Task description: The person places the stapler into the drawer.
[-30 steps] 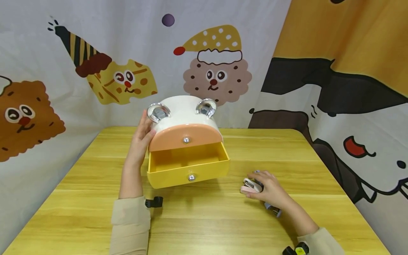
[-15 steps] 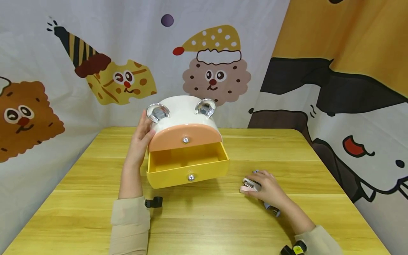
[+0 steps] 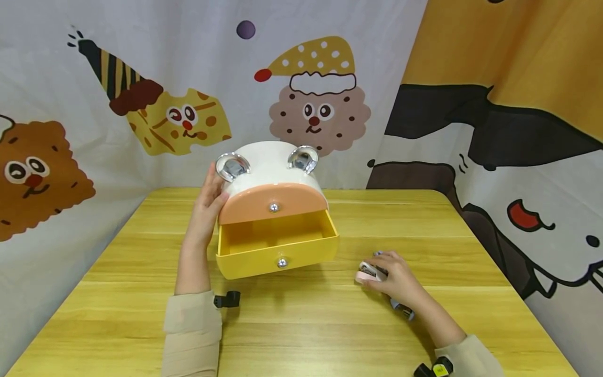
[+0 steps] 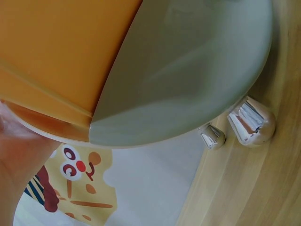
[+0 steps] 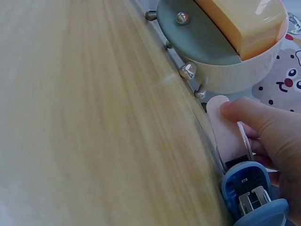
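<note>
A small drawer box with a white rounded top and silver ears stands at the table's middle. Its yellow drawer is pulled out, and the inside that shows is bare; the peach drawer above it is closed. A green drawer sits below, seen from the wrists. My left hand rests along the box's left side, thumb at the front edge, fingers extended. To the right of the box, my right hand pinches a pink stapler. A blue stapler lies partly hidden under that hand.
The wooden table extends around the box. Behind it hangs a cartoon-print curtain. Silver feet hold the box off the tabletop. Black wrist cameras project from both sleeves.
My right forearm has shifted slightly left, with the pink stapler still pinched. The left hand, drawer box and blue stapler show no clear movement.
</note>
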Available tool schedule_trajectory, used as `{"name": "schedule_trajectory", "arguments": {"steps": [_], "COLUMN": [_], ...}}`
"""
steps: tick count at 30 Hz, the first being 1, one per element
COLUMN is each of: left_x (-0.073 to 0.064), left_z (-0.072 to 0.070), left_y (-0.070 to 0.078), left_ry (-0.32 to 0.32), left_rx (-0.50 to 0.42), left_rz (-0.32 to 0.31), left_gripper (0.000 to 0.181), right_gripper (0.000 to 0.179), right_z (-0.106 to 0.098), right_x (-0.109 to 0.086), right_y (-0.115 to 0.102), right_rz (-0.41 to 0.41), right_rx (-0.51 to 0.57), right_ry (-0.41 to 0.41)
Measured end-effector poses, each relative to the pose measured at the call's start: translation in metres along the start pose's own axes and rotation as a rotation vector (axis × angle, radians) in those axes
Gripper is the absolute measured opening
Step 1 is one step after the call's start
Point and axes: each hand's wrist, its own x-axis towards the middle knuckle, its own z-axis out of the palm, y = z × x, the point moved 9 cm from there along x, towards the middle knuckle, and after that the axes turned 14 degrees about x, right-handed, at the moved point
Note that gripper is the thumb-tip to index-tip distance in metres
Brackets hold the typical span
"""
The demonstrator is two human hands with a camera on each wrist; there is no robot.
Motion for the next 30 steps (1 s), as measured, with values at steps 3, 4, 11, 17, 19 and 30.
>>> {"name": "schedule_trajectory", "arguments": {"steps": [3, 4, 11, 17, 19, 30], "left_x": [0.0, 0.0, 0.0, 0.0, 0.0, -0.001], "left_z": [0.0, 0.0, -0.001, -0.001, 0.0, -0.001], "left_y": [0.001, 0.002, 0.0, -0.001, -0.001, 0.0], "left_ry": [0.002, 0.005, 0.005, -0.001, -0.003, 0.003], "left_rx": [-0.014, -0.018, 0.008, 0.018, 0.021, 0.01], "left_rz": [0.018, 0.022, 0.019, 0.008, 0.001, 0.002], "left_gripper": [0.067, 0.067, 0.067, 0.067, 0.067, 0.065], "right_gripper": [0.049, 0.049, 0.046, 0.046, 0.046, 0.045], "right_z": [-0.003, -0.004, -0.012, -0.02, -0.022, -0.039], "right_x": [0.001, 0.001, 0.002, 0.005, 0.007, 0.019], "right_y": [-0.003, -0.004, -0.015, -0.029, -0.035, -0.081], "right_rz": [0.006, 0.004, -0.039, -0.073, -0.08, -0.188], "right_rx": [0.01, 0.015, 0.028, 0.04, 0.041, 0.095], "right_ry": [0.023, 0.03, 0.08, 0.116, 0.13, 0.205]}}
